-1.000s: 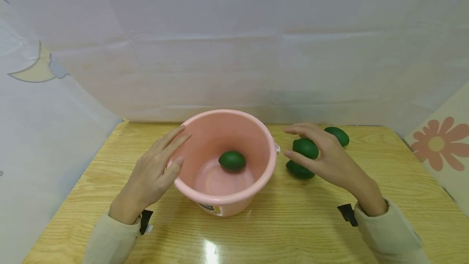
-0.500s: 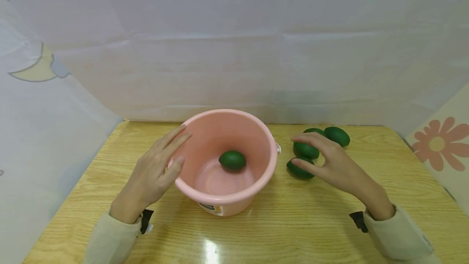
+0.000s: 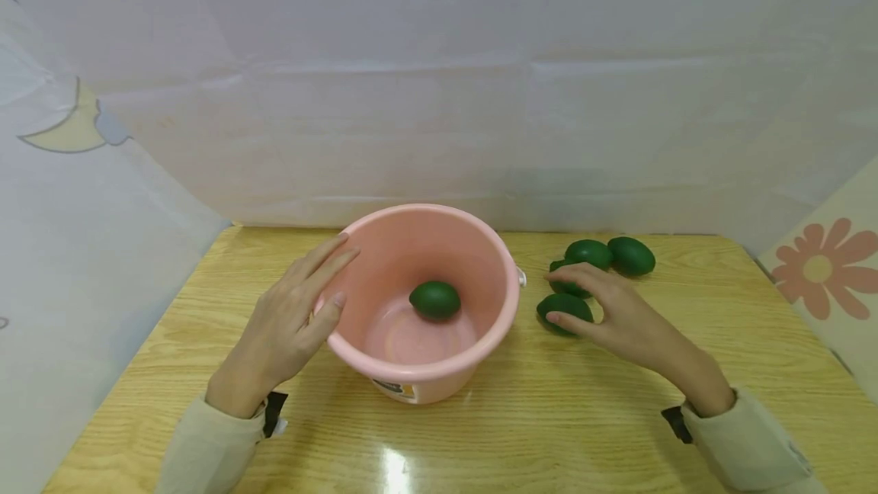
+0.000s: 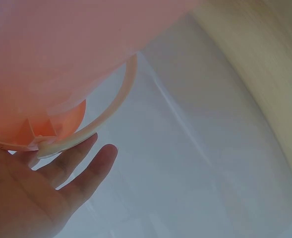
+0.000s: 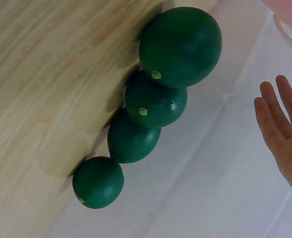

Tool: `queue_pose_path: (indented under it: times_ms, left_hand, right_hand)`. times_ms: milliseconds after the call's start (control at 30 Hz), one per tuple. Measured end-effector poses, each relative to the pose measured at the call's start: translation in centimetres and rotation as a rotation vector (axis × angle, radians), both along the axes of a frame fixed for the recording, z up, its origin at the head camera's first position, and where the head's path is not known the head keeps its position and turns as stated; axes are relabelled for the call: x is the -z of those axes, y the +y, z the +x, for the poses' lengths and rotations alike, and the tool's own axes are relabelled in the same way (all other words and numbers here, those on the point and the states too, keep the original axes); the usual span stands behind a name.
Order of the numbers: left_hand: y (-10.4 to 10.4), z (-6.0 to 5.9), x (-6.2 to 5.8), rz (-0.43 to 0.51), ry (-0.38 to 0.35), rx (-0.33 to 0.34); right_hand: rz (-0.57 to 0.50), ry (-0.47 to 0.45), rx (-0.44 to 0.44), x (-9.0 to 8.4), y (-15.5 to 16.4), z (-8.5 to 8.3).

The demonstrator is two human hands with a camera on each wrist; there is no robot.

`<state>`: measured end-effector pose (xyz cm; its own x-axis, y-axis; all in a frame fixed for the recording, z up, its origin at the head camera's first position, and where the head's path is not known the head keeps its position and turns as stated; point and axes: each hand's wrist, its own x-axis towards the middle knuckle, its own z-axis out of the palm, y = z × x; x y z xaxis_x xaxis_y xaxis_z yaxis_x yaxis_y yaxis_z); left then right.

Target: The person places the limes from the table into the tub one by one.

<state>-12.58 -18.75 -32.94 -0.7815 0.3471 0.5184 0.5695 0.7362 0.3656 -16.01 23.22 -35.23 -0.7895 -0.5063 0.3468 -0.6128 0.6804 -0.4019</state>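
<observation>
Four green limes by the released right hand; one lime in the bucket.

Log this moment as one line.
left hand: open, resting on pink bucket | right hand: open over green fruits | one fruit in bucket

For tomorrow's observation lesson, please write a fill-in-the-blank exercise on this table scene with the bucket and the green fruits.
1. The bucket on the wooden table is ____ in colour.
2. Inside the bucket lies ____ green fruit.
3. The left hand rests against the bucket's ____ side.
4. On the table beside the right hand lie ____ green fruits.

Missing words: pink; one; outer; four
</observation>
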Motion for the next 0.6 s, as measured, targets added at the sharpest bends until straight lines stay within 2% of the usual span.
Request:
queue_pose_path:
  times_ms: [333,600]
  left_hand:
    - [0.01,0.04,0.05,-0.014,0.014,-0.004]
    - [0.05,0.02,-0.01,-0.01,0.02,-0.004]
  right_hand:
    - [0.041,-0.097,0.011,0.86,0.34,-0.08]
    - [0.091,-0.13,0.025,1.12,0.67,-0.21]
